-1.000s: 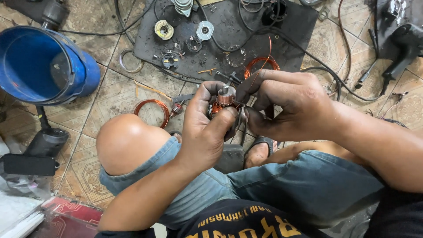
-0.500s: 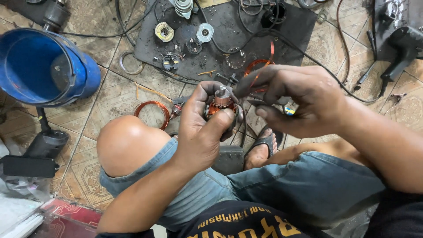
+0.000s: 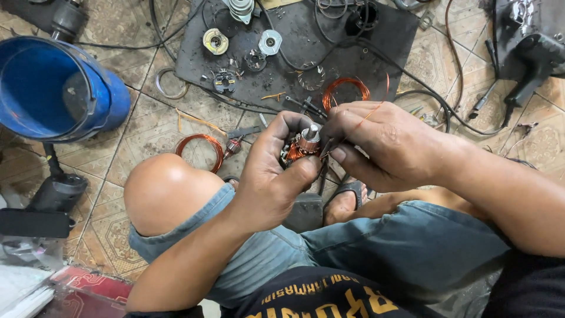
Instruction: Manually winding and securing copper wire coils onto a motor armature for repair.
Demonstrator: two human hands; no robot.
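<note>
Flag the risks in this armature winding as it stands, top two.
1. The right hand pulls a thin copper wire taut above the armature; a hard tug could snap or kink it.
2. The left hand holds the armature in mid-air, with no stand. A slip could drop it onto the tiled floor among the loose parts and the copper coil.

Few such things show. At the near left corner of the floor lies a flat packet (image 3: pixel 88 294), red and dark with a glossy clear wrap, partly cut off by the frame edge. Just left of it, touching or overlapping, sits a stack of white paper or packaging (image 3: pixel 20 291), also cut off; what it is cannot be told. No screens or signs are in view.
</note>
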